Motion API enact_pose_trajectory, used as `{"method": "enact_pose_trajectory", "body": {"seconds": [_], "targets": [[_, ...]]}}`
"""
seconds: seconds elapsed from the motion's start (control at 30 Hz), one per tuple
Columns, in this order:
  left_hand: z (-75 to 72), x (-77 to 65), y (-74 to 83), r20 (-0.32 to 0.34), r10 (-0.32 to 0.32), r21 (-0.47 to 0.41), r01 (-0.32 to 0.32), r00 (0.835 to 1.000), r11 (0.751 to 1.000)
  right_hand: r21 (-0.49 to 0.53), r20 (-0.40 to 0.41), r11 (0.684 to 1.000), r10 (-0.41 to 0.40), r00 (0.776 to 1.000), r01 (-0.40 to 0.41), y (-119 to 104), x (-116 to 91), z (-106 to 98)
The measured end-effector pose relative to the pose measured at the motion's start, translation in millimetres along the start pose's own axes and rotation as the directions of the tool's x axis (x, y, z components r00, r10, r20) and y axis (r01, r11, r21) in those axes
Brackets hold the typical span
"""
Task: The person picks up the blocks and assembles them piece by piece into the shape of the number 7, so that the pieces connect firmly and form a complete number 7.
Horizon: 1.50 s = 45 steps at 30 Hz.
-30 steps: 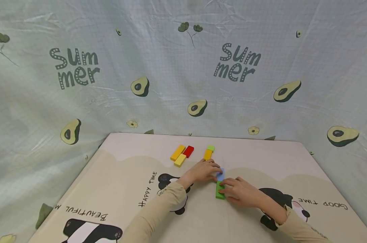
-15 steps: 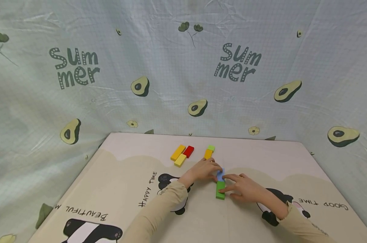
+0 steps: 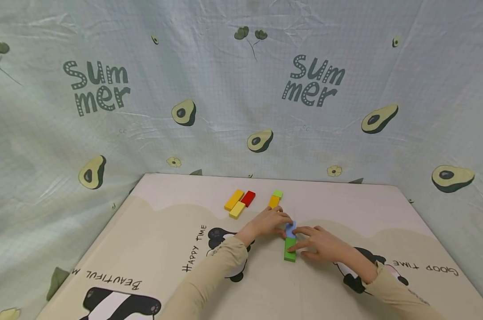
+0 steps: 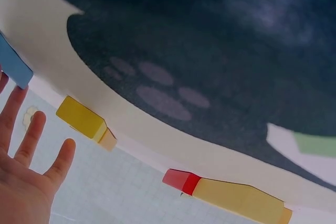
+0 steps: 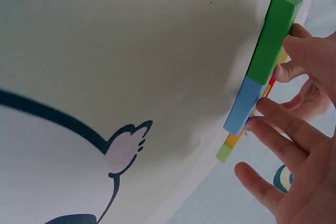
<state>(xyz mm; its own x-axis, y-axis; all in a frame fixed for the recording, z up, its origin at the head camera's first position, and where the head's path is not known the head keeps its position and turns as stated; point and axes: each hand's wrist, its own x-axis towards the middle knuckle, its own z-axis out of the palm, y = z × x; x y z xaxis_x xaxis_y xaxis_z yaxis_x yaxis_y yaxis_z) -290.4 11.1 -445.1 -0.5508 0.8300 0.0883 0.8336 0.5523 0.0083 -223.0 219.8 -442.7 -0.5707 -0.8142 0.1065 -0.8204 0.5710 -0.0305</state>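
In the head view, a blue block (image 3: 291,228) and a green block (image 3: 290,250) lie end to end on the table. My left hand (image 3: 268,221) holds the blue block, index finger at its far end and thumb along its left side. My right hand (image 3: 321,244) reaches in from the right with fingers spread. One of its fingertips touches the blue block's right side and another rests on top of the green block. From the right wrist, the green block (image 5: 274,38) and blue block (image 5: 244,105) form one straight row, with right-hand fingers (image 5: 283,124) along its side.
Farther back left, an orange block (image 3: 234,200), a red block (image 3: 248,198) and a yellow block (image 3: 237,210) lie together. Beyond my left hand, another orange block (image 3: 274,202) meets a small light green block (image 3: 278,194). A printed curtain (image 3: 213,89) hangs behind the table.
My right hand has shifted slightly, its upper finger moving from the green block to the blue block's side. The left hand stays at the blue block.
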Motion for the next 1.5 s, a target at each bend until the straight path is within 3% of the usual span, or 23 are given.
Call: {"method": "enact_pose_trajectory", "body": {"seconds": [0.47,0.67,1.0,1.5], "targets": [[1.3,-0.5,1.0,0.016,-0.007,-0.007,0.007,1.000,1.000,0.073,0.009,0.997,-0.017,1.000,0.016,2,6,0],[1.1,0.5,-0.2,0.012,-0.011,-0.012,0.011,1.000,1.000,0.065,-0.028,0.997,-0.046,0.999,0.047,3,10,1],[3.7,-1.4,-3.1,0.028,-0.048,-0.092,0.051,0.998,0.995,0.004,-0.063,0.998,-0.059,0.996,0.059,4,12,1],[-1.0,-3.3,1.5,0.010,-0.066,-0.065,0.066,0.998,0.996,0.013,-0.043,1.000,-0.020,0.999,0.021,2,12,1]]}}
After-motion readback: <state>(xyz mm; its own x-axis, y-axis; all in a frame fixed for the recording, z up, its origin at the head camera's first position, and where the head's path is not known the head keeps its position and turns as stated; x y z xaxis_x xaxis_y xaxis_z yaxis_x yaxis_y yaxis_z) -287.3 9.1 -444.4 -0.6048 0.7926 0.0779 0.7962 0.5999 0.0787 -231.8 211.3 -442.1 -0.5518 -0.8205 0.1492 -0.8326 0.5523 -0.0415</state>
